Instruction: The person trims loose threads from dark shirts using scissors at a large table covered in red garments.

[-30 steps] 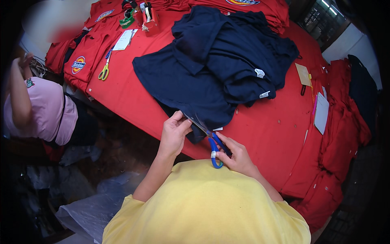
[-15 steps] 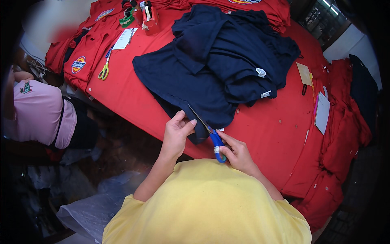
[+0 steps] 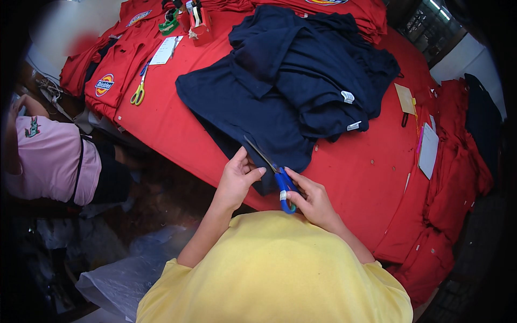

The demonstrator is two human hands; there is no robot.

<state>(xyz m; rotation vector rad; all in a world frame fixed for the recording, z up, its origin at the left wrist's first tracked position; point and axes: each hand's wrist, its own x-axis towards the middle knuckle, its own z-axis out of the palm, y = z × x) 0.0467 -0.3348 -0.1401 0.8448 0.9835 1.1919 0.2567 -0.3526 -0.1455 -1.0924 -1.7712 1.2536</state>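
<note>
A navy garment (image 3: pixel 245 110) lies bunched on the red-covered table in front of me, its near edge reaching the table's front. My left hand (image 3: pixel 235 180) pinches that near edge between thumb and fingers. Blue-handled scissors (image 3: pixel 285 185) are in my right hand (image 3: pixel 314 198), their blades pointing up and left across the cloth beside my left fingertips. Whether the blades touch a thread is too small to tell. Two white labels, one of them a small tag (image 3: pixel 347 97), show on the garment's right part.
Yellow-handled scissors (image 3: pixel 138 94), a paper sheet (image 3: pixel 164 51) and a red tape dispenser (image 3: pixel 200 29) sit at the far left. Red garments (image 3: pixel 112 75) are stacked along the edges. A white pad (image 3: pixel 428 151) lies right. A person in pink (image 3: pixel 54 156) is at left.
The scissors have shifted slightly left, their tips now just above my left fingertips. My left hand keeps its pinch on the navy cloth. The person in pink has moved a little.
</note>
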